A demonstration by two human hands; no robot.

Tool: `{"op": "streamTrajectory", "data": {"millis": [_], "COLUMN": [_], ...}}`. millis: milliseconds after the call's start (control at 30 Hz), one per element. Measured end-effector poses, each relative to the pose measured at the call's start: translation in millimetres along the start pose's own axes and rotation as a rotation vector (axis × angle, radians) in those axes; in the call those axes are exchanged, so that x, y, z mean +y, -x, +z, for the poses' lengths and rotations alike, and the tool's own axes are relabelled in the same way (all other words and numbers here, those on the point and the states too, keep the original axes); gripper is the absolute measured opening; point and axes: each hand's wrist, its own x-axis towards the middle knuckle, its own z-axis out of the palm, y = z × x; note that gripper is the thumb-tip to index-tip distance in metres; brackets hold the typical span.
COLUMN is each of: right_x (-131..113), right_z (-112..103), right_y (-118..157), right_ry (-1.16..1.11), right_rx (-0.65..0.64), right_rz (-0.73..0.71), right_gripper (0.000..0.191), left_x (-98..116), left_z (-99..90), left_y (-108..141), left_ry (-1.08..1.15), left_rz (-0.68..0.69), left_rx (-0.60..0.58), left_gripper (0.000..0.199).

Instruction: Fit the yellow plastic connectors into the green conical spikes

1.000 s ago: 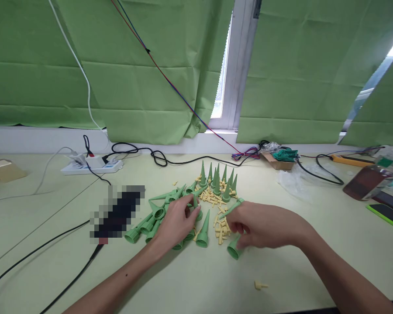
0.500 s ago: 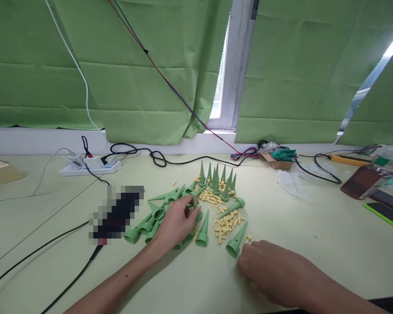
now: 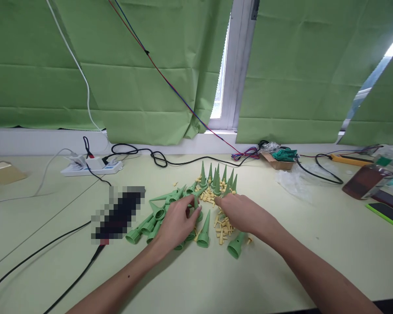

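Observation:
My left hand (image 3: 178, 216) rests at the right side of a pile of green plastic cones (image 3: 149, 224), its thumb and fingers closed round one green cone (image 3: 196, 203). Over the loose yellow plastic fittings (image 3: 224, 230) is my right hand (image 3: 244, 211), fingers curled inward; anything at its fingertips is hidden. Several green cones (image 3: 203, 175) stand point up behind the fittings. One upright cone (image 3: 203, 233) is between my wrists, and another cone (image 3: 235, 246) leans in front of my right forearm beside a single yellow fitting (image 3: 249, 240).
A pixelated dark object (image 3: 119, 213) with a cable lies left of the cones. Behind are a white power strip (image 3: 91, 168) and black cable (image 3: 196, 158). At the right are a small cardboard box (image 3: 277, 163), clear plastic wrap (image 3: 291, 183), a brown bottle (image 3: 363, 181) and a green-edged phone (image 3: 388, 216).
My right hand has moved from the near right of the table forward and left, onto the yellow fittings. My left hand stays at the same cone.

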Motion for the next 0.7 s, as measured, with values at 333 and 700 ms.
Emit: {"op": "streamTrajectory", "data": {"millis": [333, 700], "right_x": [1.7, -16.8], "right_z": [33.7, 33.8], "right_y": [-14.7, -20.7], "right_ry": [0.026, -0.056], "right_rx": [0.114, 0.267], "right_rz": [0.106, 0.083], "right_gripper": [0.025, 0.012], "left_x": [1.1, -0.2], "left_z": [-1.0, -0.9], "left_y": [1.3, 0.7], "left_ry": [-0.048, -0.045], "left_rz": [-0.01, -0.008], "left_rx": [-0.026, -0.015], "left_gripper": [0.016, 0.015]}}
